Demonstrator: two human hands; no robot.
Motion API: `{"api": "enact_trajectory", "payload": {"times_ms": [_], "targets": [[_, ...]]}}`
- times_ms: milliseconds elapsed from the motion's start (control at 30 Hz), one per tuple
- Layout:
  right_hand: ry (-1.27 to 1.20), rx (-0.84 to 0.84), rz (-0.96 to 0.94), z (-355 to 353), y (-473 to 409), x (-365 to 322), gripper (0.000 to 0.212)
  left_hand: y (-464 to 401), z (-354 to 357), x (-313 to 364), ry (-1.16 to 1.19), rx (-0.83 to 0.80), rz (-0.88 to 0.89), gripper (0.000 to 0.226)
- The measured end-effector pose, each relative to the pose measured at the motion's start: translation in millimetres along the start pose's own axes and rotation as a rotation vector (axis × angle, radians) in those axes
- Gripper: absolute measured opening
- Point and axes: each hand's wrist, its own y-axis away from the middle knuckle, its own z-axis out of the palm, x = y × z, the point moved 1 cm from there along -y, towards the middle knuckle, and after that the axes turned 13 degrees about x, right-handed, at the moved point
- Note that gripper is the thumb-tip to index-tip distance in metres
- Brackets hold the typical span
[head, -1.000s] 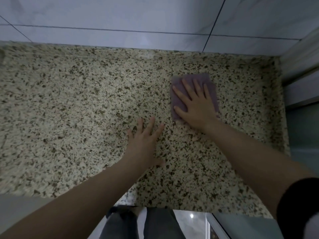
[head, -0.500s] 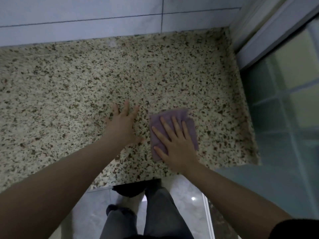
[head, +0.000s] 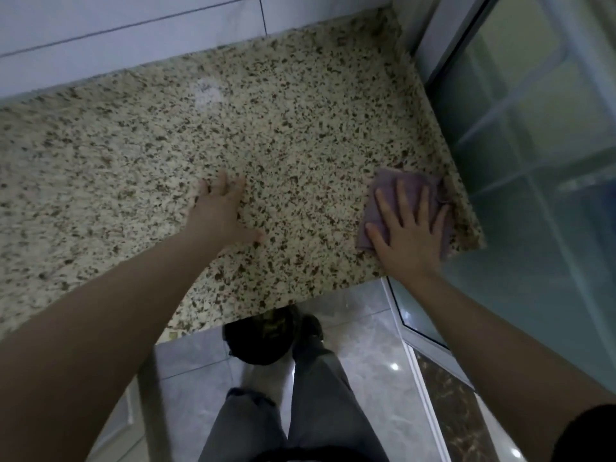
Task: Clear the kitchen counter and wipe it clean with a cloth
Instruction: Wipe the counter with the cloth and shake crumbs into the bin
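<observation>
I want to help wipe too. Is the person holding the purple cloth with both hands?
No, only the right hand presses flat on the purple cloth, while the left hand rests on the bare counter apart from it.

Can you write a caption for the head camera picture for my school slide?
Right hand presses a purple cloth flat at the speckled counter's right end; left hand rests beside it.

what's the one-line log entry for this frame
step: wiping | right hand flat on cloth | left hand flat on counter
</observation>
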Motion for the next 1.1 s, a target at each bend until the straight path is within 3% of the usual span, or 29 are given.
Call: {"api": "enact_trajectory", "payload": {"times_ms": [100,200,300,467,633,867,1100], "targets": [[-0.029,0.021,0.01,2.2,23.6,-39.2,0.065,8.2,-1.2,-8.0,0.113,0.066,0.014,0.107],[-0.084,0.007,-0.086,5.5,36.2,-87.9,0.068,23.9,-3.2,-27.5,0.18,0.244,-0.026,0.078],[-0.136,-0.014,-0.192,5.6,43.3,-135.7,0.07,43.5,-1.9,-57.2,0.17,0.302,-0.076,0.066],[-0.212,-0.056,-0.462,4.7,55.5,-197.0,0.071,65.5,3.5,-111.5,0.12,0.275,-0.164,0.072],[-0.228,-0.043,-0.695,10.4,37.0,-210.3,0.071,65.5,-2.3,-158.1,0.067,0.257,-0.223,0.085],[-0.178,-0.055,-0.722,27.1,-62.9,-258.2,0.072,40.0,-14.3,-208.0,0.078,0.131,-0.263,0.113],[-0.106,-0.088,-0.768,42.4,-180.7,-302.9,0.071,31.7,-13.1,-214.0,0.052,0.068,-0.207,0.129]]}}
